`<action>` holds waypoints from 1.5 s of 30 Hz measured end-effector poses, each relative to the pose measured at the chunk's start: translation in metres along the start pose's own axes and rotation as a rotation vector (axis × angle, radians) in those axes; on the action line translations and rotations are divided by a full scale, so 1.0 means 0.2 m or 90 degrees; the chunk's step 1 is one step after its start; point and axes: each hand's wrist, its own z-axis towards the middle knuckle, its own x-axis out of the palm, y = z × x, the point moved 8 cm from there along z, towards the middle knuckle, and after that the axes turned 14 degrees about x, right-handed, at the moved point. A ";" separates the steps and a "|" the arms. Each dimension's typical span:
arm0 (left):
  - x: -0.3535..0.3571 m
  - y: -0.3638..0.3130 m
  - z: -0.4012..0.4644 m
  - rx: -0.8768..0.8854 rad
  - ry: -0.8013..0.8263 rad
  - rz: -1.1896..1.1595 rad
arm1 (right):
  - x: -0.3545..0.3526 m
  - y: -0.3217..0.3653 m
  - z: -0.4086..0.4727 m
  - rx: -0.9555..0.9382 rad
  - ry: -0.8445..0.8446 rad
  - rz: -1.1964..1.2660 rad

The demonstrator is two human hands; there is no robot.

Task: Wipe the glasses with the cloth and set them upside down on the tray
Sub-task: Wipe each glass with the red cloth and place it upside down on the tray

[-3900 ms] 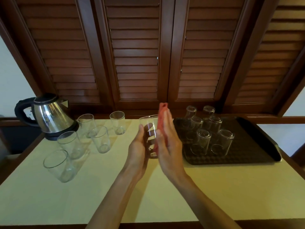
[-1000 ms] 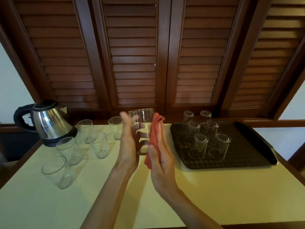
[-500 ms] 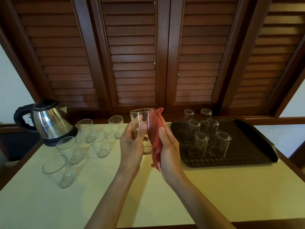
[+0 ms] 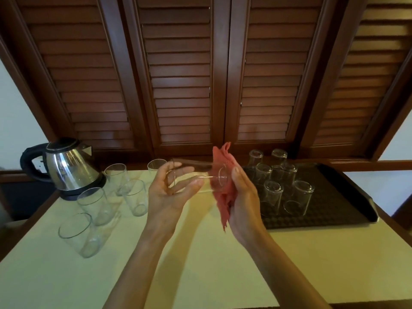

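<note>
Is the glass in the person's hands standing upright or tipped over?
Tipped on its side: the glass lies level, mouth toward the left hand, base against the cloth.

I see bare desk [image 4: 200,264] across the lower frame, upright glasses [image 4: 98,206] and a kettle [image 4: 66,168] crowding centre left, inverted glasses [image 4: 278,186] filling the tray's [image 4: 347,210] left half.

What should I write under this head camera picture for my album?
Left hand holds a glass sideways while the right hand wipes its base with a red cloth, beside a tray.
</note>
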 end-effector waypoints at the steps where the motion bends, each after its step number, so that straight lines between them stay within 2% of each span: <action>1: -0.01 -0.01 0.02 -0.002 -0.007 0.006 | 0.00 0.01 -0.01 -0.051 -0.022 -0.055; 3: -0.03 0.00 0.04 -0.005 -0.061 -0.027 | 0.02 -0.04 -0.05 -0.115 -0.052 -0.130; 5: -0.02 0.02 0.02 -0.015 -0.086 -0.067 | 0.03 -0.06 -0.07 -0.130 -0.070 -0.091; 8: 0.04 0.08 -0.06 -0.045 -0.041 -0.090 | 0.00 -0.01 0.00 -0.063 -0.082 0.032; 10: 0.04 0.11 -0.08 -0.066 -0.038 -0.082 | -0.02 0.03 0.01 -0.077 -0.106 0.012; 13: 0.02 0.13 -0.05 -0.104 -0.054 -0.078 | 0.03 0.06 -0.04 -0.186 -0.091 -0.108; 16: 0.05 0.15 -0.07 -0.161 -0.022 -0.090 | 0.04 0.10 -0.02 -0.266 -0.133 -0.217; 19: 0.14 0.17 -0.13 -0.231 0.041 -0.144 | 0.09 0.12 0.02 -0.362 -0.157 -0.460; 22: 0.18 0.15 -0.11 -0.265 0.031 -0.215 | 0.15 -0.05 -0.03 -0.371 -0.106 -0.576; 25: 0.15 0.18 -0.11 -0.305 -0.019 -0.304 | 0.17 -0.20 -0.13 -0.378 -0.059 -0.563; 29: 0.20 0.16 -0.15 -0.267 0.002 -0.301 | 0.13 0.02 0.04 -0.306 -0.118 -0.458; 31: 0.21 0.13 -0.14 -0.257 0.000 -0.341 | 0.17 0.03 0.01 -0.316 -0.117 -0.494; 33: 0.19 0.13 -0.10 -0.270 -0.032 -0.402 | 0.22 -0.10 -0.09 -0.339 -0.069 -0.557; 35: 0.16 0.14 -0.06 -0.261 -0.033 -0.389 | 0.21 -0.17 -0.14 -0.339 -0.032 -0.532; 38: 0.17 0.13 -0.10 -0.231 0.016 -0.317 | 0.11 -0.02 0.01 -0.225 -0.121 -0.411; 39: 0.17 0.12 -0.11 -0.215 0.031 -0.298 | 0.10 0.02 0.04 -0.205 -0.122 -0.398; 43: 0.15 0.05 -0.03 -0.169 0.029 -0.304 | 0.21 -0.08 -0.13 -0.314 -0.029 -0.498; 45: 0.14 0.03 -0.02 -0.141 0.057 -0.267 | 0.17 -0.12 -0.12 -0.304 -0.023 -0.459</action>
